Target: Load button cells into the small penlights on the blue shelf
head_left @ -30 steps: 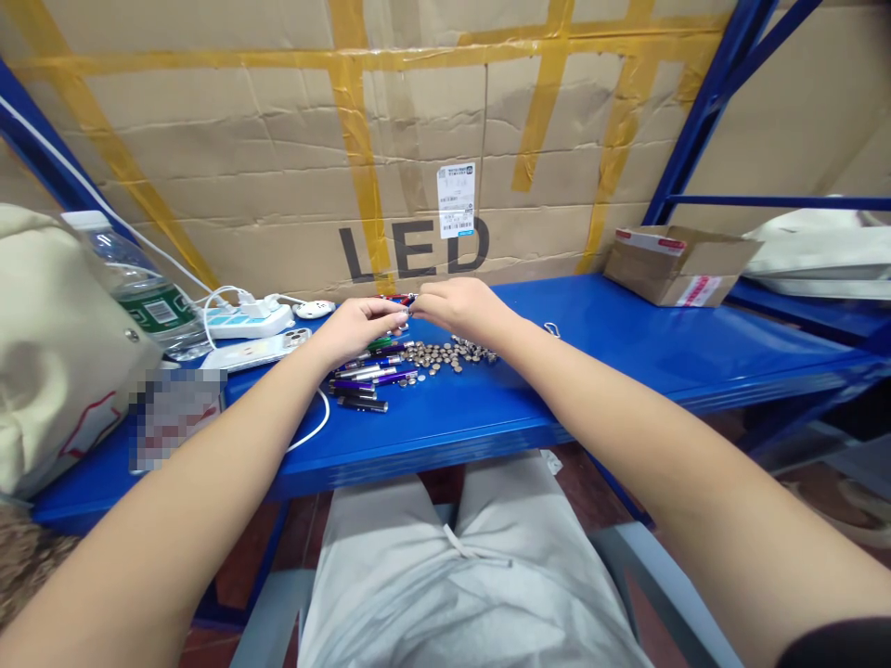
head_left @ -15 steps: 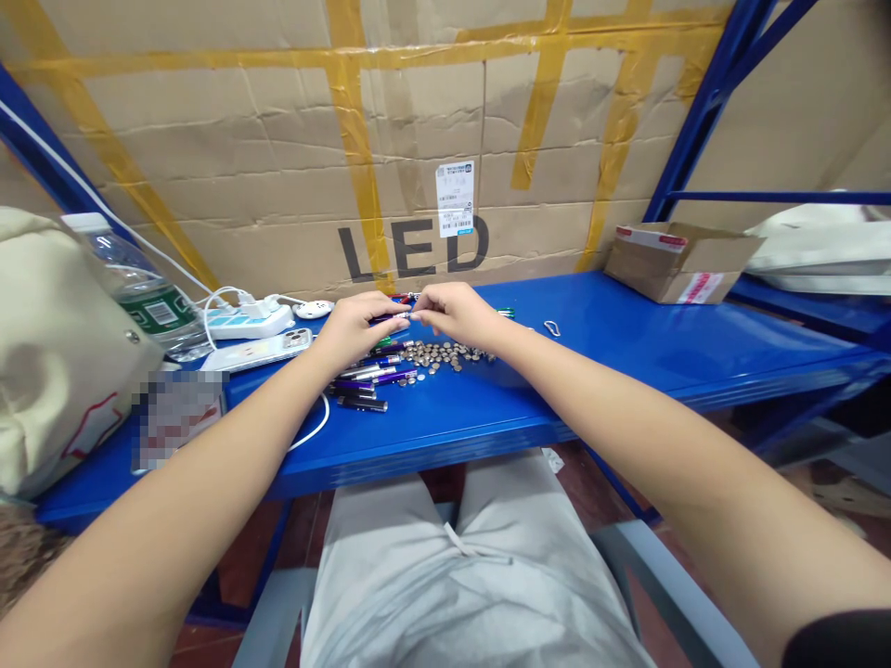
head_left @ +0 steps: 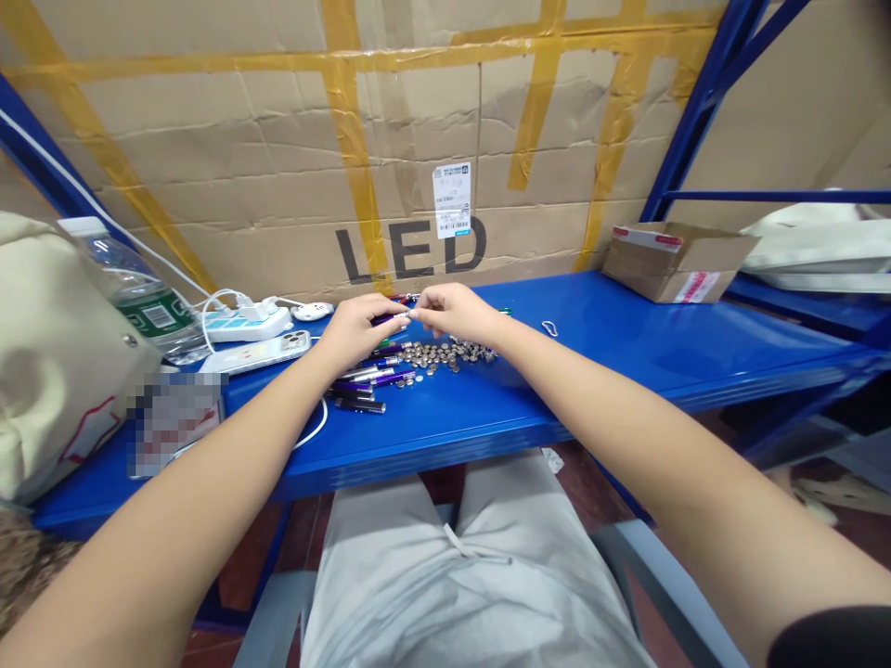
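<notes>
My left hand point(head_left: 367, 325) is closed around a slim, dark purple metal tube point(head_left: 385, 318), mostly covered by the fingers. With its fingertips pinched at the tube's right end, my right hand point(head_left: 454, 312) touches my left fingertips; whatever it grips is too small to make out. Below the hands lies a heap of small round silvery discs point(head_left: 432, 356), resembling button cells. Several pen-sized metal tubes, among them a purple tube point(head_left: 393, 378) and a black tube point(head_left: 360, 405), lie left of the discs, partly under my left wrist.
A phone point(head_left: 259, 353), a white power strip point(head_left: 249, 323), a water bottle point(head_left: 139, 288) and a cream bag point(head_left: 62, 353) crowd the left. Right of my hands lies a small carabiner point(head_left: 549, 328). An open cardboard box point(head_left: 677, 262) stands farther right, and a large carton point(head_left: 278, 167) walls the back.
The view has shifted very slightly. Both hands stay together at the tube's end, with only a small movement of the right fingers.
</notes>
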`<state>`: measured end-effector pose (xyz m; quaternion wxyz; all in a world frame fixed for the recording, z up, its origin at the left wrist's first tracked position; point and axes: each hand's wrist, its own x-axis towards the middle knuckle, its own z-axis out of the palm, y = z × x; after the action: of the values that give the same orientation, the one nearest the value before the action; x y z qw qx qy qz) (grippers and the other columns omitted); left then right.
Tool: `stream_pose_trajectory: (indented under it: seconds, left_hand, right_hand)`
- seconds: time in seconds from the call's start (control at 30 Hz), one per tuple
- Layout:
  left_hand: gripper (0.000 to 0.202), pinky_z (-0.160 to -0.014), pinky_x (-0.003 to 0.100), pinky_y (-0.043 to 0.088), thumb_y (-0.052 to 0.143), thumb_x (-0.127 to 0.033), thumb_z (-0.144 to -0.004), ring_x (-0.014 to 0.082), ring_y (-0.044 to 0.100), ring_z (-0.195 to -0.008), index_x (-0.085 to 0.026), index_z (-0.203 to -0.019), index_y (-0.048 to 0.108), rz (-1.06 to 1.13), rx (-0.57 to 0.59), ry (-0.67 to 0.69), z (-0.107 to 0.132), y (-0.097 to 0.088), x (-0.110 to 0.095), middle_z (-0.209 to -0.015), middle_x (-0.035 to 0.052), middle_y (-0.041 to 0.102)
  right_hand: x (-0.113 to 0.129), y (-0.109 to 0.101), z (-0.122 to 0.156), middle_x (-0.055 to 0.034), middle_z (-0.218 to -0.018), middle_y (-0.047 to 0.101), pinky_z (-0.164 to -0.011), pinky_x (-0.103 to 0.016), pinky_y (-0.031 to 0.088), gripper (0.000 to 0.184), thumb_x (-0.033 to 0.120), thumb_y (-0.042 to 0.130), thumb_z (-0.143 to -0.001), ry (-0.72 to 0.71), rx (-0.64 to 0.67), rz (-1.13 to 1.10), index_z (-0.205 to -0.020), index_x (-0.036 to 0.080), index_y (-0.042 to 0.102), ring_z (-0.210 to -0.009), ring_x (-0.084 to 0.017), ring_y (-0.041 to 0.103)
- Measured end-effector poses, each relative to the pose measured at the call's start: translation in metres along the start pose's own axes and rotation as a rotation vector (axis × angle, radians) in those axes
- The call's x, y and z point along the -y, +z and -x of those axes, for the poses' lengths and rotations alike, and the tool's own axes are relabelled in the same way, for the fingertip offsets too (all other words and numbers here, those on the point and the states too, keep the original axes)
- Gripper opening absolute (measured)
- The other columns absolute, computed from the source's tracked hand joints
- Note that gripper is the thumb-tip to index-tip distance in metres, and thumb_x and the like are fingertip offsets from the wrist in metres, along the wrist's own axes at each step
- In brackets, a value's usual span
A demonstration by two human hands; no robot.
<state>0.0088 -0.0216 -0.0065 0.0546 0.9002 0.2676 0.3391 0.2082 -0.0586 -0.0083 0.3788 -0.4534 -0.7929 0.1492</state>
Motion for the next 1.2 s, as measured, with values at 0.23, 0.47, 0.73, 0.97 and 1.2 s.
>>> stream_pose_trajectory:
  seconds: [0.23, 0.47, 0.73, 0.97, 1.2]
  left_hand:
    - [0.040, -0.077, 0.031, 0.048, 0.061, -0.053, -0.079, 0.0209, 0.065, -0.080, -0.020, -0.097, 0.074, 0.239, 0.140, -0.304, 0.001, -0.002, 0.004, -0.082, 0.0040, 0.073]
    - [0.042, -0.081, 0.034, 0.050, 0.067, -0.050, -0.074, 0.0201, 0.065, -0.079, -0.016, -0.099, 0.071, 0.397, 0.129, -0.298, 0.000, -0.001, 0.005, -0.088, 0.0060, 0.074]
    - [0.039, -0.082, 0.036, 0.052, 0.074, -0.048, -0.067, 0.0235, 0.067, -0.085, -0.018, -0.091, 0.074, 0.362, 0.048, -0.302, 0.002, 0.001, 0.003, -0.088, 0.0067, 0.075]
    - [0.039, -0.084, 0.036, 0.050, 0.072, -0.048, -0.070, 0.0253, 0.068, -0.088, -0.019, -0.096, 0.075, 0.271, 0.028, -0.223, 0.004, 0.000, 0.000, -0.093, 0.0060, 0.075]
    - [0.033, -0.084, 0.032, 0.048, 0.067, -0.045, -0.075, 0.0250, 0.066, -0.092, -0.023, -0.098, 0.075, 0.115, 0.026, -0.120, 0.003, -0.003, 0.000, -0.098, 0.0045, 0.074]
  right_hand:
    - [-0.001, -0.012, 0.000, -0.0064, -0.091, 0.067, -0.069, -0.027, 0.040, 0.017, 0.025, 0.061, -0.084, -0.321, 0.002, 0.471, -0.099, 0.015, 0.064, -0.082, -0.017, 0.058]
    - [0.004, -0.006, 0.001, -0.0063, -0.091, 0.066, -0.066, -0.027, 0.035, 0.020, 0.029, 0.053, -0.091, -0.418, -0.052, 0.635, -0.097, 0.016, 0.066, -0.079, -0.016, 0.056]
    - [-0.004, -0.001, -0.002, -0.0067, -0.086, 0.065, -0.071, -0.028, 0.039, 0.018, 0.027, 0.053, -0.090, -0.411, -0.049, 0.526, -0.091, 0.014, 0.066, -0.080, -0.017, 0.057]
    - [-0.005, 0.001, -0.004, -0.0072, -0.083, 0.065, -0.073, -0.028, 0.041, 0.017, 0.024, 0.052, -0.089, -0.402, -0.047, 0.427, -0.084, 0.014, 0.064, -0.082, -0.018, 0.058]
    - [0.004, -0.002, 0.001, 0.0009, -0.062, 0.060, -0.061, -0.025, 0.040, 0.017, 0.027, 0.053, -0.088, -0.170, 0.009, 0.106, -0.078, 0.015, 0.061, -0.059, -0.011, 0.056]
